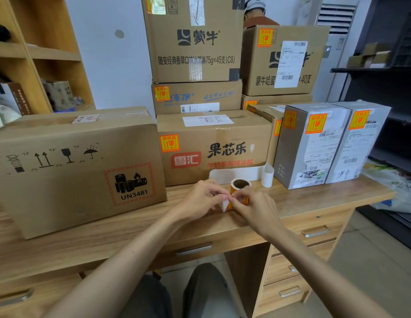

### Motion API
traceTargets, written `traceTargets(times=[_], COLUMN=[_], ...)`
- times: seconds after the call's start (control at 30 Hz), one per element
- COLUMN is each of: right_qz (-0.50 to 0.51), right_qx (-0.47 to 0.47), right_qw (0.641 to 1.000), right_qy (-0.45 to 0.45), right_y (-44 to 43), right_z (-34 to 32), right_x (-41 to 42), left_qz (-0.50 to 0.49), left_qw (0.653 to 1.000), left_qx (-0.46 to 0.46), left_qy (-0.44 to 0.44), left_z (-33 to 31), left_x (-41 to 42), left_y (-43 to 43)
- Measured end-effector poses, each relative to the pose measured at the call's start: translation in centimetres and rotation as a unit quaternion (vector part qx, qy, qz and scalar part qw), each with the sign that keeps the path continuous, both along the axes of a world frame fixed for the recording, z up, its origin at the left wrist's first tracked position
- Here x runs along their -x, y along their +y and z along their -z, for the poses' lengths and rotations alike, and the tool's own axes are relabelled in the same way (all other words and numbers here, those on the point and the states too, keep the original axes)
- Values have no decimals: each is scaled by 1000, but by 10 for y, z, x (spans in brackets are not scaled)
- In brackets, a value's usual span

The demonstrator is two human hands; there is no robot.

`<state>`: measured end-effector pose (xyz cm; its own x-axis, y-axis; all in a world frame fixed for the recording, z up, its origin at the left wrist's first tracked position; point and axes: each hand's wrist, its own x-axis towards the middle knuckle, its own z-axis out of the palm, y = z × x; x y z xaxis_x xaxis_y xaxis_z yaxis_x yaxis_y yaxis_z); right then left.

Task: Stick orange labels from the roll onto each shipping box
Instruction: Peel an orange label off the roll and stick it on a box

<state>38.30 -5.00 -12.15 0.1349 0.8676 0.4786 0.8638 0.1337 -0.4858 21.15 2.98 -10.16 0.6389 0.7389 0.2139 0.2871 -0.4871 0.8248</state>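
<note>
The roll of orange labels [240, 185] stands on the wooden desk [135, 228], just in front of the middle cardboard box [222, 157]. My left hand [201, 197] pinches the white backing strip at the roll's free end. My right hand [252, 206] pinches an orange label [232, 199] there, fingertips of both hands almost touching. A large brown box marked UN3481 [73, 171] lies at the left, with no orange label showing on its front. Two grey boxes [314, 145] at the right and the stacked boxes [195, 42] behind carry orange labels.
Spent white backing paper [243, 173] curls behind the roll. Wooden shelves [39, 56] stand at the left, dark metal shelving [383, 72] at the right. A plastic bag [392, 180] lies at the desk's right end. A person in a cap [255, 10] is behind the boxes.
</note>
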Motion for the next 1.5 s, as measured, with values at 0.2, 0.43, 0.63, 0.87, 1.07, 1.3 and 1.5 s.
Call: traceTargets(times=[0.2,0.43,0.63,0.87,1.07,1.3,1.5], right_qz=[-10,-8,-13,-3,-14,-10,-37], right_qx=[4,8,14,-12,-70,-130,-168], right_qw=[1000,995,986,965,955,974,985], right_qy=[9,98,165,263,289,184,6], right_y=[-4,-4,-9,-21,-30,-23,-7], right_z=[0,2,-1,-10,-24,-39,-55], right_x=[-1,-4,-14,-29,-33,-16,27], left_qz=[-7,-51,-87,-105,-122,-111,-155], left_qw=[1000,998,995,994,992,992,980], left_qx=[-5,-37,-28,-12,6,-33,-76], left_qy=[0,-25,-30,-28,-35,-56,-95], left_z=[2,4,1,1,-1,-17,-51], left_x=[0,2,0,-2,0,12,34], left_y=[0,3,8,9,9,1,-17])
